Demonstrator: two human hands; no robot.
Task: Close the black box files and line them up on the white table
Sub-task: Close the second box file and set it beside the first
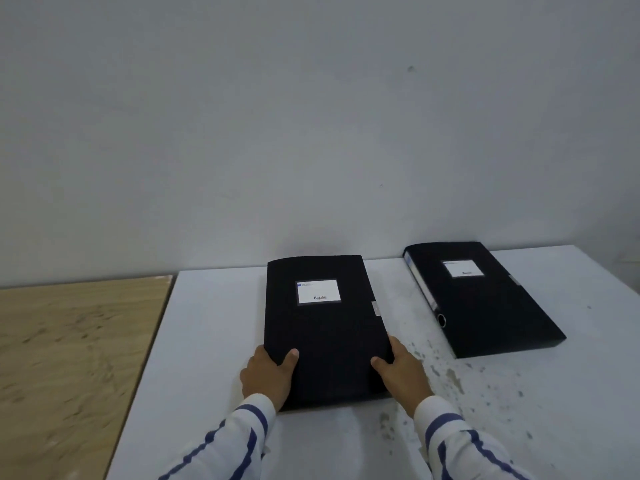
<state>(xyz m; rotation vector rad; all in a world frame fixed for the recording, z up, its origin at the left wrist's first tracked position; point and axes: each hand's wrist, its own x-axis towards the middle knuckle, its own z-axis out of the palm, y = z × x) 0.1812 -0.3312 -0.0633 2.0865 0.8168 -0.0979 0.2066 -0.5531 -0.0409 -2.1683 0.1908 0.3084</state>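
head view took in a pale grey wall [311,116] across the whole upper half of the frame. below it the white table [214,341] filled the lower middle and lower right, its surface flecked with dark marks toward the right, and a wooden surface [69,358] lay along the lower left, touching the table's left edge.

two black box files were on the table, both closed and lying flat, each with a white label on its lid. the nearer box file [329,341] sat in the lower centre of the frame, its long sides running away from the camera. the second box file [485,299] lay at the right of centre, near the wall, angled so its labelled spine faced left; it was apart from the first, with bare table between them.

two hands gripped the nearer file at its near end. the left hand [268,374] clasped the left edge, thumb on top of the lid. the right hand [403,368] clasped the right edge, thumb likewise on the lid. both wrists came from white sleeves with blue stripes [235,441] at the bottom of the frame.
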